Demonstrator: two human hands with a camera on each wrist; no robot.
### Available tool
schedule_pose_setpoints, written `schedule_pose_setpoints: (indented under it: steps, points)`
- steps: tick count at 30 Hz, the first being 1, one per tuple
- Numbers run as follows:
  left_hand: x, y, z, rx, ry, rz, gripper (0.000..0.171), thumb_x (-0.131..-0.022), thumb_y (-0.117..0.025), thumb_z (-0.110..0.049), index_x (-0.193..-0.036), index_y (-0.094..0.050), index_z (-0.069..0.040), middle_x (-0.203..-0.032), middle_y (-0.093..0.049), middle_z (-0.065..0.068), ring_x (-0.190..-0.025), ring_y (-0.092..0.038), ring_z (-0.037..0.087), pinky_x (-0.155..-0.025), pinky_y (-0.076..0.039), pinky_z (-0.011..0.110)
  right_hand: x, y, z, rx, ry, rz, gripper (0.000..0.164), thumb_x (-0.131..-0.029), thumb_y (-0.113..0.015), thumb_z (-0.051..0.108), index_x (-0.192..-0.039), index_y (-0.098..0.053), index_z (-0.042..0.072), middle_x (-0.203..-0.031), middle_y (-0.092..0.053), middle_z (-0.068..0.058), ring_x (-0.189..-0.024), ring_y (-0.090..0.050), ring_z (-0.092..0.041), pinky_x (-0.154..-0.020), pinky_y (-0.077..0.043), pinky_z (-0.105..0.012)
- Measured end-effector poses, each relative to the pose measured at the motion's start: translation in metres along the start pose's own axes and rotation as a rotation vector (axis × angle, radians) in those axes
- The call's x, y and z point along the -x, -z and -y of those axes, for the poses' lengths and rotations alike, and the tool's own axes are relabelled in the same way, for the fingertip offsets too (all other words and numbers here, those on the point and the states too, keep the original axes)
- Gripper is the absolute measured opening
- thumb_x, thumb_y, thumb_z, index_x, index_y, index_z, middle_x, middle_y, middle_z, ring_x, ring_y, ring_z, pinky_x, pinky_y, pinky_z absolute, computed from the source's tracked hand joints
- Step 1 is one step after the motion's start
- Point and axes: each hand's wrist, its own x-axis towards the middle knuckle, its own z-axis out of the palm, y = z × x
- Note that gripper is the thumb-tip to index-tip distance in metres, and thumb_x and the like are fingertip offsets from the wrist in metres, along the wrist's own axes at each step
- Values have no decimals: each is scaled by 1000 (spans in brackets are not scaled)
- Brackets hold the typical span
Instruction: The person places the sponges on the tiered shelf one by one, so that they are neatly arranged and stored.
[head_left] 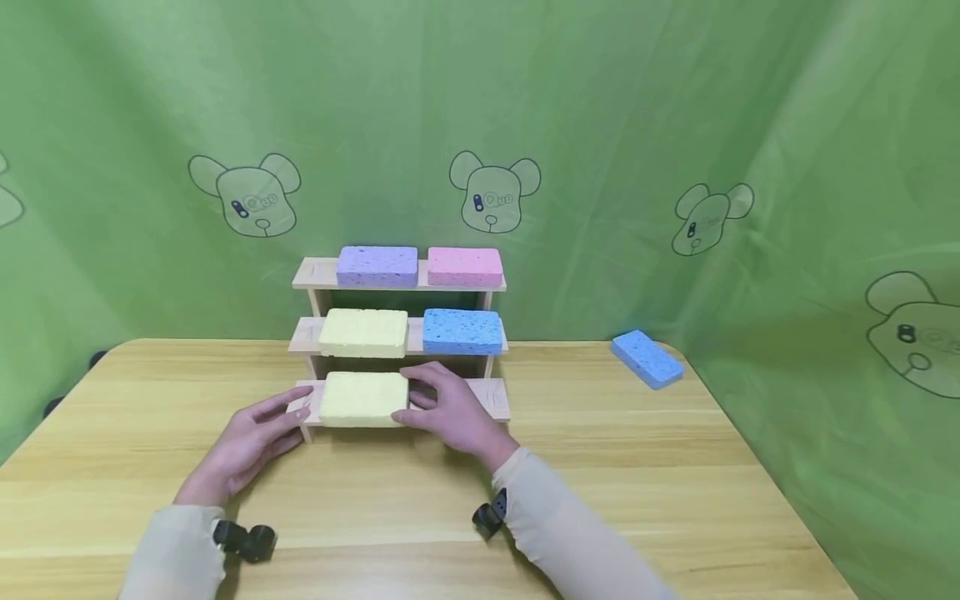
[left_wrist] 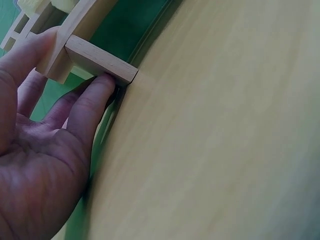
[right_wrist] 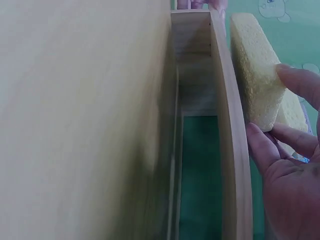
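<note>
On the bottom tier of a three-tier wooden rack [head_left: 491,398] lies a pale yellow sponge [head_left: 363,400]. My right hand [head_left: 453,410] pinches this sponge at its right end, thumb at the near corner and a finger at the far one. In the right wrist view, the held sponge [right_wrist: 255,70] shows beside the rack's front board [right_wrist: 230,125]. My left hand [head_left: 251,443] touches the left end of the bottom tier with nearly straight fingers. Up close, its fingertips rest against the board edge and the wooden leg [left_wrist: 100,57].
A second yellow sponge [head_left: 363,332] and a blue sponge [head_left: 462,331] occupy the middle tier. Purple [head_left: 377,267] and pink [head_left: 465,267] sponges sit on top. Another blue sponge [head_left: 647,359] lies at the wooden table's [head_left: 600,483] back right corner. Behind hangs a green curtain [head_left: 600,108].
</note>
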Motion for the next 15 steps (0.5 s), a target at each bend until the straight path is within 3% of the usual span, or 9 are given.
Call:
schedule_pose_setpoints:
  steps: [8,15]
  points:
    - [2,1,1,-13,15,18,60,-96,-64,-13,-148,-37,0,-162,-6,16,-112,-60,14,-100,-48,32,-7,-11,-3,-8,-27,3,66,-81,-83,16,-138,-53,2,-130,-51,-5,-118,-58,-25,-95,-51,-22]
    - [1,0,-1,-10,8,15,60,-96,-65,-14,-148,-38,0,-162,-4,16,-111,-60,13,-101,-48,32,-11,-8,0,119,-20,14,67,-82,-82,19,-139,-52,1,-129,-52,-4,-121,-55,-22,-100,-46,-20]
